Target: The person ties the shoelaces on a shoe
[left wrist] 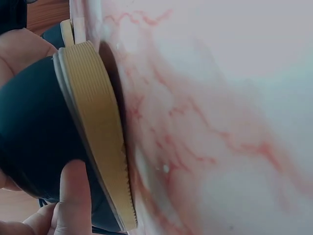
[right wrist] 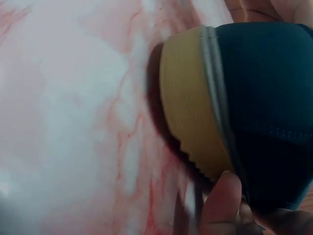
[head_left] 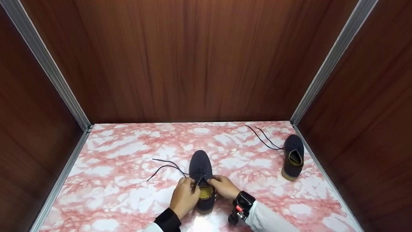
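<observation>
A dark navy lace-up shoe (head_left: 200, 161) with a tan sole and yellow lining stands on the patterned surface, toe pointing away from me. My left hand (head_left: 184, 197) grips the left side of its opening, near the laces. On the opposite side my right hand (head_left: 226, 188) holds the shoe, thumb on the upper beside the tongue. Both wrist views show the rounded heel and ribbed tan sole (left wrist: 98, 122) close up, with fingers against the shoe's sides. Two loose dark lace ends (head_left: 165, 165) trail left across the surface. The laces between my hands are partly hidden by fingers.
A matching shoe (head_left: 293, 154) stands at the right, its laces (head_left: 265, 138) stretched toward the back left. The pink-and-white marbled tabletop (head_left: 128, 145) is bounded by brown wood-look panels (head_left: 193, 64) at back and sides, with grey metal corner posts (head_left: 51, 67).
</observation>
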Available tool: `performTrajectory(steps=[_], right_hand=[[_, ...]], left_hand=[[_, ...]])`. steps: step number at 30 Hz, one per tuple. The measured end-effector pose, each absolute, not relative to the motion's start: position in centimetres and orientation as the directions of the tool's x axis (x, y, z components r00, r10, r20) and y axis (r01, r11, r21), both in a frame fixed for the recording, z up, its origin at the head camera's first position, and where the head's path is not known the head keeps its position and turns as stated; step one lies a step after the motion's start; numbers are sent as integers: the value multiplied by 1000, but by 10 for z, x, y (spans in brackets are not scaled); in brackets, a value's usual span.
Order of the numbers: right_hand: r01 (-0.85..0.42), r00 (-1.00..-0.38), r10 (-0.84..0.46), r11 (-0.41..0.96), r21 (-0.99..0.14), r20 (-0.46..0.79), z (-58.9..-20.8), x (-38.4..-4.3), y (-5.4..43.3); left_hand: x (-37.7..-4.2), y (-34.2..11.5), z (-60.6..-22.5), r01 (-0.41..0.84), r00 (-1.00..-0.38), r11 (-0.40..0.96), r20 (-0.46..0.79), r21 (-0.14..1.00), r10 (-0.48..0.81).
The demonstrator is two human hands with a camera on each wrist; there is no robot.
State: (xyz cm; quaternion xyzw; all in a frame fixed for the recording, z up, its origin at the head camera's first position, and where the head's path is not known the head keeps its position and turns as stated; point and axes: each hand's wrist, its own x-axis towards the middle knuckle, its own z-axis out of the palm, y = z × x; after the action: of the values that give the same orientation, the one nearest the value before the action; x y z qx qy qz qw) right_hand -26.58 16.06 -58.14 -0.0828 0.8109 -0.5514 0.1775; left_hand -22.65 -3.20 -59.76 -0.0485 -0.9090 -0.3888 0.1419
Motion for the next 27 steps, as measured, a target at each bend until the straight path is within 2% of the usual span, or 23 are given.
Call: performTrajectory(steps=[6, 14, 20, 27], right_hand=[[50, -935, -298, 427, -903, -192, -579, -267, 161], [-24, -956, -266, 497, -867, -126, -571, -277, 163], [-200, -950, -312, 584, -787, 10, -558, -288, 158], [-450, -886, -422, 689, -568, 190, -548, -300, 145]], left_hand=[[-227, -32, -600, 200, -954, 695, 300, 690, -24], [-226, -34, -600, 200, -953, 700, 301, 685, -23], [-226, -34, -600, 210, -946, 709, 322, 673, -26], [-226, -34, -599, 213, -949, 713, 314, 668, -12]])
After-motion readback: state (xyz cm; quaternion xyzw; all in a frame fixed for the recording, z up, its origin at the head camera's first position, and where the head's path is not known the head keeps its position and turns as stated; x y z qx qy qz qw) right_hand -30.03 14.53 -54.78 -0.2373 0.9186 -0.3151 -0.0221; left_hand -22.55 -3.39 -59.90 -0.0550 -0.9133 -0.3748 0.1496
